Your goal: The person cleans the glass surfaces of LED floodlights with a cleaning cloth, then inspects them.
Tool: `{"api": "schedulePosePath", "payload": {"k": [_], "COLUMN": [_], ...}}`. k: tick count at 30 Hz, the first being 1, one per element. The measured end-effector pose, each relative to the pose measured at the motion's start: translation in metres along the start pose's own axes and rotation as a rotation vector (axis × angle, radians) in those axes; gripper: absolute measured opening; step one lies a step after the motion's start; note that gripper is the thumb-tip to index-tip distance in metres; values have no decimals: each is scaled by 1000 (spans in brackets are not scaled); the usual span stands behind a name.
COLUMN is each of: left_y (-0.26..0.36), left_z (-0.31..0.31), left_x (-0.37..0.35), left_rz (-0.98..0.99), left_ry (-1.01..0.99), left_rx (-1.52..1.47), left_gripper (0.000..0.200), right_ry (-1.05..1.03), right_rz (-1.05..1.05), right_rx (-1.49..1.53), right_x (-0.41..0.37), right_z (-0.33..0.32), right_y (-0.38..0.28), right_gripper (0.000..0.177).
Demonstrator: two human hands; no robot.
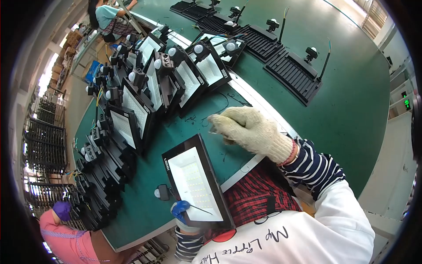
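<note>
A black-framed floodlight with a white, LED-dotted face is tilted up at the near edge of the green table, against my body. My left hand, in a blue-fingered glove, grips its lower left side. A thin dark wire or stick lies across the light's face beside those fingers. Off the light's left side sticks a small sensor with a white dome. Above and right of the light, my right hand in a cream knit glove is closed, fingers pressed together; what it holds, if anything, is hidden.
Many floodlights with sensors stand crowded on the green table at left. Finned black lights lie beyond the white rail. A person in pink is at lower left, another person at upper left.
</note>
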State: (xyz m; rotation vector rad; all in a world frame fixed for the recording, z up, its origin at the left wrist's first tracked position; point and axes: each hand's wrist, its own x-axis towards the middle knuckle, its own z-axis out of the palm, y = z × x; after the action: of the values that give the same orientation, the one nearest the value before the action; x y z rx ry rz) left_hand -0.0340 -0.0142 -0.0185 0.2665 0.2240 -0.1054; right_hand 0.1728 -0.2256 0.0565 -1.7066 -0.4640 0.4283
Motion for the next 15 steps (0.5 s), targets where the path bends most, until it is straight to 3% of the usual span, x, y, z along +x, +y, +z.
{"api": "schedulePosePath", "payload": {"k": [1, 6, 8, 9, 10, 13, 15], "left_y": [0, -2, -5, -4, -3, -13, -19], "left_z": [0, 1, 6, 2, 4, -6, -17], "left_x": [0, 0, 1, 0, 1, -5, -6], "left_rz": [1, 16, 63, 107, 149, 313, 333], "left_ry": [12, 8, 10, 101, 193, 410, 482], "left_rx": [-78, -100, -86, 51, 185, 724, 860], "left_gripper": [93, 94, 93, 93, 92, 42, 34], "right_ry": [-28, -101, -203, -264, -482, -246, -276], "right_rz": [-21, -16, -142, -63, -18, 75, 312], "right_rx": [23, -41, -75, -66, -197, -140, -226], "right_x": [3, 6, -3, -16, -16, -27, -28], "right_z": [3, 14, 14, 11, -2, -2, -8], "right_y": [-1, -10, -10, -18, -32, -7, -5], "right_gripper": [38, 35, 35, 33, 32, 39, 57]}}
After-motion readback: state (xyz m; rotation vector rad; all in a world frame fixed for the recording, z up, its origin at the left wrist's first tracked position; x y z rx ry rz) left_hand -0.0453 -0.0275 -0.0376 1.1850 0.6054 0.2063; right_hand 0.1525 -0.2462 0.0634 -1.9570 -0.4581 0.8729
